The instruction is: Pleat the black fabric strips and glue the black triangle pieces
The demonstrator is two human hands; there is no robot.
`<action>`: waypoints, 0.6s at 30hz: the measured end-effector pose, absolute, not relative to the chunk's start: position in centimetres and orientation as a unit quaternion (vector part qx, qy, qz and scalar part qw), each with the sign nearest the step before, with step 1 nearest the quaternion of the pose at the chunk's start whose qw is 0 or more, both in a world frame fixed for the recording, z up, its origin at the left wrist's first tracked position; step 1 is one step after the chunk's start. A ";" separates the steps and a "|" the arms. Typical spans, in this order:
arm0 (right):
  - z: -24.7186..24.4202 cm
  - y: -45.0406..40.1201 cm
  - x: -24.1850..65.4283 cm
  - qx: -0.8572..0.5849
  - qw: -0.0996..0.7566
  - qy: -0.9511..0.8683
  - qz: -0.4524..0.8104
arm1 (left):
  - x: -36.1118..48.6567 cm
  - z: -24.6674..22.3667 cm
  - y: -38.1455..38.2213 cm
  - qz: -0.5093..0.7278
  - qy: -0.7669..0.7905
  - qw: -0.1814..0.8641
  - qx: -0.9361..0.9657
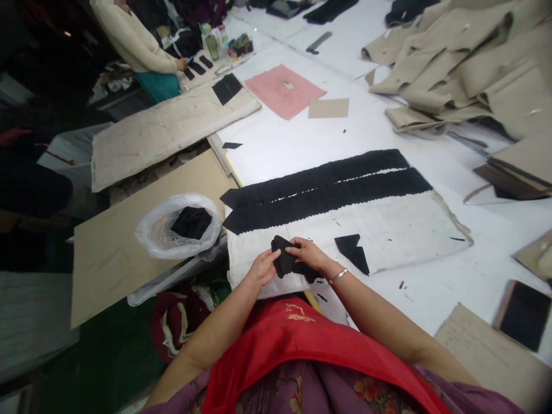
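Close in front of my body, both hands grip a small stack of black fabric pieces (284,256). My left hand (264,267) pinches its left side between thumb and fingers. On the right side, my right hand (307,253) has its thumb and fingers closed on the same stack. More black fabric (309,272) lies below my right hand, partly covered by it. Two long rows of overlapped black pieces (328,190) with jagged edges stretch across the white padded board (401,236) beyond my hands. Right of my hands lie a few loose black pieces (354,252).
At left, a bin lined with a clear plastic bag (149,230) holds black fabric. Beige fabric (466,63) is heaped at far right. A phone (521,313) rests near the right edge. A pink sheet (282,89) lies farther back. Another person (138,46) works at upper left.
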State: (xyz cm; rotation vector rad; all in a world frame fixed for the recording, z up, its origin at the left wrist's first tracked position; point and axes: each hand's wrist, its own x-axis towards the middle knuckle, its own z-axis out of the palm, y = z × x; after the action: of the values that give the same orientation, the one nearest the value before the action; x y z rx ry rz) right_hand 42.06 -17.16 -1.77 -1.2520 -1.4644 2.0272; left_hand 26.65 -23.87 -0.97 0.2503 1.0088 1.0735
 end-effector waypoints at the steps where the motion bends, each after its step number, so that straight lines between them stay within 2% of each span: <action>1: -1.9 -17.3 42.3 -0.456 0.182 -0.536 0.686 | 27.1 -1.0 -23.8 0.498 0.456 0.730 0.103; 7: -1.8 -18.4 43.5 -0.474 0.294 -0.703 0.441 | 29.0 -1.2 -23.0 0.531 0.480 0.697 0.047; 9: -1.4 -18.6 43.9 -0.463 0.320 -0.726 0.395 | 29.6 -1.2 -22.5 0.541 0.486 0.686 0.027; 14: -0.7 -19.1 44.5 -0.474 0.334 -0.724 0.374 | 31.1 -1.1 -21.9 0.532 0.503 0.681 0.003; 18: -1.1 -19.6 44.7 -0.513 0.321 -0.697 0.383 | 32.1 -1.2 -22.3 0.497 0.491 0.709 0.091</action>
State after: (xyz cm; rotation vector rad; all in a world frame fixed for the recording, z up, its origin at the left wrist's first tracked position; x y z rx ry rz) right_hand 44.67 -19.58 -1.09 -1.3487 -1.8320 1.0058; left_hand 32.13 -22.32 -1.19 0.2030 1.0902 1.1033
